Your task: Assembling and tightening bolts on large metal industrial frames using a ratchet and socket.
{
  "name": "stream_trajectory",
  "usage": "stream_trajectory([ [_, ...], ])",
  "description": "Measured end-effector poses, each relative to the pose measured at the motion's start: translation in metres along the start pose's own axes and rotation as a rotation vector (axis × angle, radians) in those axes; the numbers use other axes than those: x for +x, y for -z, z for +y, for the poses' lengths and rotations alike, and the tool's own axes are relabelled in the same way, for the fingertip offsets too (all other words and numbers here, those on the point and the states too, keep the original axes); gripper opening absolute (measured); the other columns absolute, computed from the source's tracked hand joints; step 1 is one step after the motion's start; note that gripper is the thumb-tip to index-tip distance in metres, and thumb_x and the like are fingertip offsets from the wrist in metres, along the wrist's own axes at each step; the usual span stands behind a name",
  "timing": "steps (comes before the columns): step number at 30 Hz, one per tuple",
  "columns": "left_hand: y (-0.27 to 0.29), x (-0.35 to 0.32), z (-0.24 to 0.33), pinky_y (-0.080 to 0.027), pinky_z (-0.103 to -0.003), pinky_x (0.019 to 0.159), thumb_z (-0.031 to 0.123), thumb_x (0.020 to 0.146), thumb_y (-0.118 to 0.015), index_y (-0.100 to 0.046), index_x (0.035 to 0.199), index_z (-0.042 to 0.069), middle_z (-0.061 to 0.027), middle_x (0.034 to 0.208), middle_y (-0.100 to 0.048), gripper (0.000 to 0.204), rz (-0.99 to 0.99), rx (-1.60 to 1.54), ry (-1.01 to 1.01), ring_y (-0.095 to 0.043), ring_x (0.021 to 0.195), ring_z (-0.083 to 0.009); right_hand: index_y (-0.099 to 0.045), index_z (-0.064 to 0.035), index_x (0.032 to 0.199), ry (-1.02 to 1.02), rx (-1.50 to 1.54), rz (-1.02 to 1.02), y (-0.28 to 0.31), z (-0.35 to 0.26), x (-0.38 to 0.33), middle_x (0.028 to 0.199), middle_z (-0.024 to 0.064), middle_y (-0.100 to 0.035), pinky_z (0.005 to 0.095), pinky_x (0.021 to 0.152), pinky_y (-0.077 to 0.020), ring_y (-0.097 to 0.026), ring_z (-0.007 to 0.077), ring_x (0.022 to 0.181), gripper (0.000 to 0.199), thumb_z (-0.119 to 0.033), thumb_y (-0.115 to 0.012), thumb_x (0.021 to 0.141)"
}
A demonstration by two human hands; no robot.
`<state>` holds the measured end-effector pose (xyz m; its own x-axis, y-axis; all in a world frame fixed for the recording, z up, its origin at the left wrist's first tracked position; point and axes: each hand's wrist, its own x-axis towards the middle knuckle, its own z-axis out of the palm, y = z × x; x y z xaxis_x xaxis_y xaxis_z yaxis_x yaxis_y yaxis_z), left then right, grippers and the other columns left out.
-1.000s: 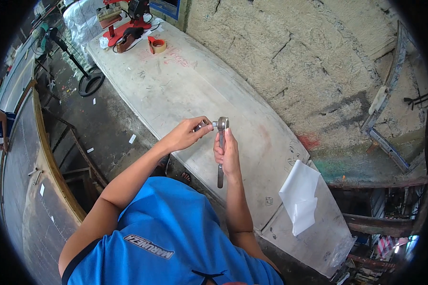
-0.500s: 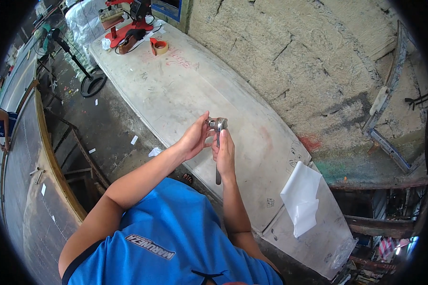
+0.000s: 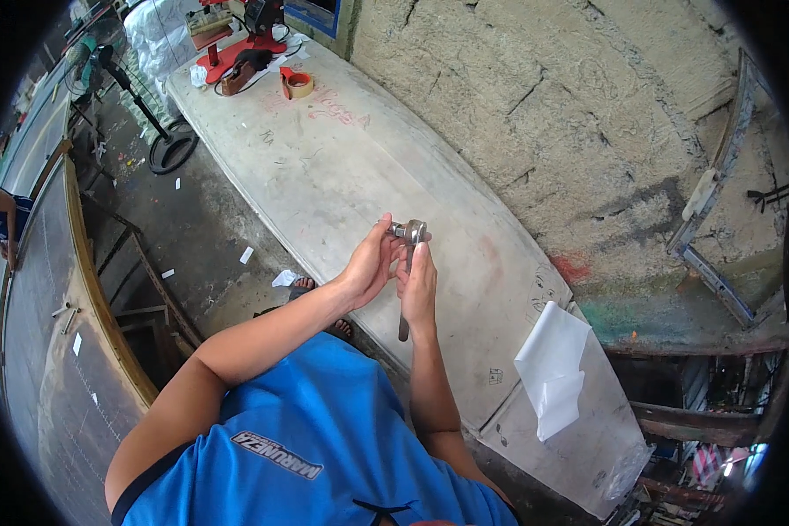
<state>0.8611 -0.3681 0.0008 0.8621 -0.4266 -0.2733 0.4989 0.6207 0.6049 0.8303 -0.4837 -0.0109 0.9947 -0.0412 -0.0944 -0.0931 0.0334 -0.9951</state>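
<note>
Well, there's the long pale table (image 3: pixel 469 294), scribbled in red and black, then a blue shirt (image 3: pixel 324 399) with a printed patch. Over the table, the right hand (image 3: pixel 418 287) grips the ratchet wrench (image 3: pixel 416 231) — handle running back toward the body. The left hand (image 3: pixel 371 267) touches the socket (image 3: pixel 398 230) on its left — whether pinching, I can't tell.

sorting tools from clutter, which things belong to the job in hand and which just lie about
In the job:
metal ratchet wrench, in the right hand
small metal fitting at its head, by the left hand

Seemingly lying about:
white sheet on the table
tape roll
white scrap on the floor
</note>
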Motion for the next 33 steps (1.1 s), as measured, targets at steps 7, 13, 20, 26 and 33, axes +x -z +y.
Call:
stream_trajectory([
  [7,0.017,0.006,-0.012,-0.041,-0.048,0.104,0.054,0.111,-0.025,-0.06,0.133,0.01,-0.0033,0.133,-0.066,0.06,0.056,0.026,0.01,-0.054,0.123,-0.0132,-0.054,0.0037,0.13,0.096,-0.202,0.032,-0.003,-0.006,0.002,0.074,0.0056,-0.05,0.0335,0.056,-0.038,-0.047,0.0131,0.063,0.055,-0.043,-0.031,0.112],
  [13,-0.003,0.002,-0.002,-0.046,-0.04,0.099,0.053,0.112,-0.025,-0.058,0.136,0.003,-0.0052,0.119,-0.068,0.064,0.015,-0.03,0.042,-0.059,0.109,-0.0173,-0.057,-0.0015,0.121,0.039,-0.088,-0.005,0.007,0.009,0.006,0.069,-0.0011,-0.046,0.0296,0.05,-0.0321,-0.041,0.0087,0.057,0.054,-0.047,-0.029,0.111],
  [20,0.024,0.019,-0.008,-0.051,-0.042,0.1,0.05,0.112,-0.019,-0.053,0.14,0.003,-0.0089,0.139,-0.063,0.064,-0.192,0.008,0.058,-0.062,0.116,-0.0196,-0.059,-0.0075,0.11,0.026,-0.11,0.017,0.003,0.01,0.008,0.068,-0.0062,-0.039,0.0242,0.046,-0.0258,-0.033,0.0033,0.055,0.055,-0.054,-0.028,0.111],
  [26,0.083,0.063,-0.042,-0.04,-0.048,0.113,0.05,0.111,-0.016,-0.05,0.147,0.006,-0.0104,0.144,-0.06,0.067,-0.236,-0.296,0.348,-0.056,0.132,-0.0248,-0.058,-0.0011,0.127,0.102,-0.541,0.046,0.015,0.071,0.034,0.1,0.0276,-0.071,0.0548,0.081,-0.0508,-0.068,0.0463,0.09,0.053,-0.045,-0.033,0.11],
  [33,0.166,0.107,-0.141,-0.035,-0.05,0.118,0.053,0.107,-0.012,-0.058,0.137,0.001,-0.0148,0.14,-0.062,0.075,-0.062,-0.378,0.547,-0.055,0.132,-0.0302,-0.055,-0.0031,0.128,-0.173,-0.819,0.047,0.026,0.162,0.037,0.107,0.0365,-0.067,0.0622,0.087,-0.0502,-0.064,0.0563,0.1,0.061,-0.055,-0.032,0.107],
])
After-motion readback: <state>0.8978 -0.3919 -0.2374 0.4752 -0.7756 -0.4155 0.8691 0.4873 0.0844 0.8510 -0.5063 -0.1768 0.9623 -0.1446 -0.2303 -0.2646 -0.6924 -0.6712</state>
